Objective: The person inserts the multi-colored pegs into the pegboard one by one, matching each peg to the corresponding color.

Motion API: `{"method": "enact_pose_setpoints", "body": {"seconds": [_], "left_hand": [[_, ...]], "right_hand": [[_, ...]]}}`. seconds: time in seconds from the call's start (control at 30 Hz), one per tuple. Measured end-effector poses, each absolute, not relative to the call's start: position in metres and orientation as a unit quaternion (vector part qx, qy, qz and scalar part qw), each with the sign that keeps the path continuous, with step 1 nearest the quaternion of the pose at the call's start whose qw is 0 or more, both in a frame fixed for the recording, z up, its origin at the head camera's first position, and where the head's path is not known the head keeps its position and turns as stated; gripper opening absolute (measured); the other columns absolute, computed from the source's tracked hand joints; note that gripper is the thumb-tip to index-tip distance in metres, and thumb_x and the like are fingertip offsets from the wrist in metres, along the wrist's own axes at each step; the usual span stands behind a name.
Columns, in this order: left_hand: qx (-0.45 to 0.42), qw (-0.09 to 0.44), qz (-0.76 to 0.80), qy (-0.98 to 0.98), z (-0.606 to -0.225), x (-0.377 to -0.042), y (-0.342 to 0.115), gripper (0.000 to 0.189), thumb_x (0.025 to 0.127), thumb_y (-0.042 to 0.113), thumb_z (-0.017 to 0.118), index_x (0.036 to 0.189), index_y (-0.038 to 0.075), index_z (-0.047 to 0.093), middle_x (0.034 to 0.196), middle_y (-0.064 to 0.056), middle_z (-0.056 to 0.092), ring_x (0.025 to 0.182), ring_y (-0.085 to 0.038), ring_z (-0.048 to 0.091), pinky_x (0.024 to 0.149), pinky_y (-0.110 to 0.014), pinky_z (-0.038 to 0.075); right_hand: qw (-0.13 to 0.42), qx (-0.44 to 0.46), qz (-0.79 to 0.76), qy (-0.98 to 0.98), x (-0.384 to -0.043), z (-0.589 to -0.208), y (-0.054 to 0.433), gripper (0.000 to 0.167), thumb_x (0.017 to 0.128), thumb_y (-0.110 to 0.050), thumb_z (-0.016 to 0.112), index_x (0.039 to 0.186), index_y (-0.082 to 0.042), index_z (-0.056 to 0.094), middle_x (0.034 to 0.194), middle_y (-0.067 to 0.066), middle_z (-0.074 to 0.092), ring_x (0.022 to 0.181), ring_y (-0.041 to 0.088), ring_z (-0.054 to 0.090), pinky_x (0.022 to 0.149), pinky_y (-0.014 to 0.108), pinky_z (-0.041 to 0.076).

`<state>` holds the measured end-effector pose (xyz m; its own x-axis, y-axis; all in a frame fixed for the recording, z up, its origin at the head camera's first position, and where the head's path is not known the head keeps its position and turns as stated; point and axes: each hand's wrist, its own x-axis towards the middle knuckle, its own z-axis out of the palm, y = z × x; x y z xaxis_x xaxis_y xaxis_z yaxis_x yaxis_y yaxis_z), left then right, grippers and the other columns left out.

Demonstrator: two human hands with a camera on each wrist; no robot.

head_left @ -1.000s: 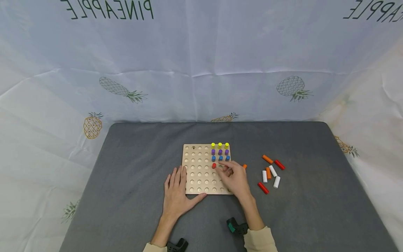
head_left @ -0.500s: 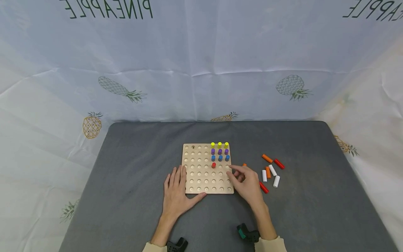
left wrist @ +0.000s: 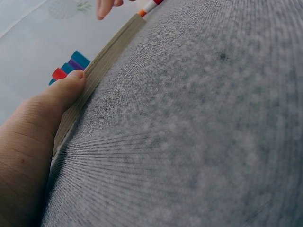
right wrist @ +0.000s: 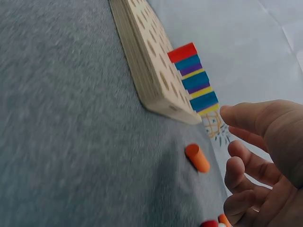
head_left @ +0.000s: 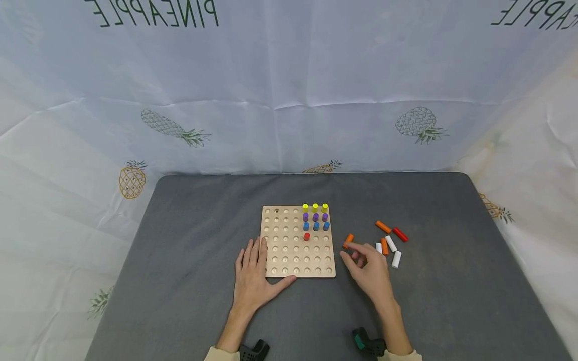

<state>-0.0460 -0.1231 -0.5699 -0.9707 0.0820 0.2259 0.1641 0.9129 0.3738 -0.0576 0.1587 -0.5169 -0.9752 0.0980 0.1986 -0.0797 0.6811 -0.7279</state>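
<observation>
Rests the left hand point(head_left: 254, 281) on the grey-covered counter point(head_left: 203, 225) with straight fingers and thumb spread, touching the wooden pegboard point(head_left: 290, 254) along its left and near edges. Has the right hand point(head_left: 369, 272) released, loosely bent with thumb and index finger parted, just right of the pegboard and beside the nearest orange peg point(head_left: 349, 237), lying on the counter; cannot tell whether in contact. Has the pegboard flat, with upright pegs filling part of its far right corner: yellow pegs point(head_left: 315, 207) in the farthest row, then purple pegs point(head_left: 315, 217), then blue pegs point(head_left: 316, 226), three of each, and nearer a single red peg point(head_left: 306, 236). Has white pegs point(head_left: 396, 259), two more orange pegs point(head_left: 383, 226) and a loose red peg point(head_left: 400, 234) scattered farther right. Wears black wrist devices point(head_left: 255, 351) and faces a hanging pineapple-printed cloth point(head_left: 271, 60).
</observation>
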Motion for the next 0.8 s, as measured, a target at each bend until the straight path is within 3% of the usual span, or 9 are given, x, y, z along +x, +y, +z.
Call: {"method": "enact_pose_setpoints", "body": {"seconds": [0.8], "left_hand": [[-0.062,0.102,-0.199,-0.973,-0.570,-0.045,-0.123,0.125,0.069,0.078,0.074,0.162,0.008,0.029,0.164,-0.016,0.039,0.153,-0.037,0.035,0.123,-0.059,0.025]], "right_hand": [[0.136,-0.072,0.337,-0.929,-0.036,-0.523,0.195,0.021,0.080,-0.009,0.086,0.100,-0.006,0.081,0.069,0.002,0.049,0.054,0.000,0.033,0.048,0.021,0.028]]}}
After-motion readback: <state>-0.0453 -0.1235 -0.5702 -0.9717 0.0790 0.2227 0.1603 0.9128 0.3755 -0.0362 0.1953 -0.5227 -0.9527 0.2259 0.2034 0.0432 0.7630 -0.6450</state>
